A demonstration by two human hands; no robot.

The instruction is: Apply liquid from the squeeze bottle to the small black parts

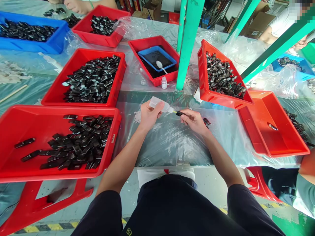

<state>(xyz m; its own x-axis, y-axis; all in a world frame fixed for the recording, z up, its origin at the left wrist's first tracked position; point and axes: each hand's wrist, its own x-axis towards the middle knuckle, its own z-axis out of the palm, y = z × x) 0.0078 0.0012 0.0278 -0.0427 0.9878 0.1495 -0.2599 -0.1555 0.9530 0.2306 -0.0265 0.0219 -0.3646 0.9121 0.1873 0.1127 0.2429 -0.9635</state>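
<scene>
My left hand (150,114) is closed round a translucent squeeze bottle (159,104), tilted with its nozzle pointing right. The fingers of my right hand (193,119) pinch a small black part (179,113), and the nozzle tip is at or very near its left end. Several more dark parts (206,122) lie on the plastic-covered table (169,144) just right of my right hand. Beyond my hands a small white dropper bottle (164,82) stands upright in front of a red tray (157,80) that contains a blue tray (147,58) with a white spoon (161,66).
Red bins (59,175) (83,104) with black parts stand at the left. Another filled red bin (221,101) and a red bin (283,144) with one part are at the right. A green post (188,46) rises beyond my hands. Other people's arms show at the edges.
</scene>
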